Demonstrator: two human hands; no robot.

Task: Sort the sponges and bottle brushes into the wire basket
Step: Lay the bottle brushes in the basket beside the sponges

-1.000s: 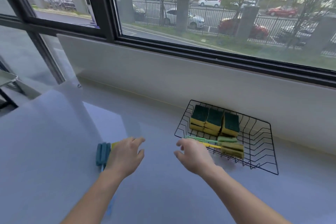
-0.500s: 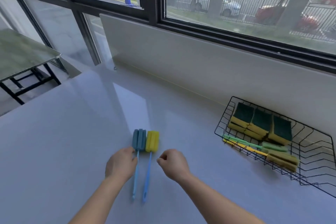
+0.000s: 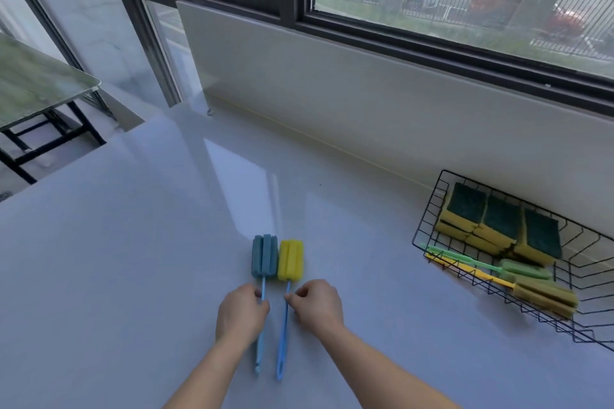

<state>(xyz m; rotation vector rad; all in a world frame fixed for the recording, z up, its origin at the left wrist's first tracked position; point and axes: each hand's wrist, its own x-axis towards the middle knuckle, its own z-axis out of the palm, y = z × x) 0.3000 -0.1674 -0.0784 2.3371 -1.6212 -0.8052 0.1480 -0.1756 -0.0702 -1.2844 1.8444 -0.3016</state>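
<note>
Two bottle brushes lie side by side on the white counter: one with a blue sponge head point(image 3: 264, 256), one with a yellow sponge head point(image 3: 290, 259), both on blue handles pointing toward me. My left hand point(image 3: 241, 315) pinches the blue brush's handle just below its head. My right hand point(image 3: 315, 305) pinches the yellow brush's handle at the same height. The black wire basket point(image 3: 428, 206) stands at the right against the wall. It holds several yellow-green sponges point(image 3: 498, 219), a green brush point(image 3: 518, 271) and a yellow brush point(image 3: 545, 297).
A white wall under the window point(image 3: 365, 93) runs along the counter's back. The counter's left edge drops off toward a dark-legged side table point(image 3: 40, 83) on the floor.
My hands have left the basket's side and come down on the two brushes to its left. The fingers have closed on the handles. The brushes lie where they were.
</note>
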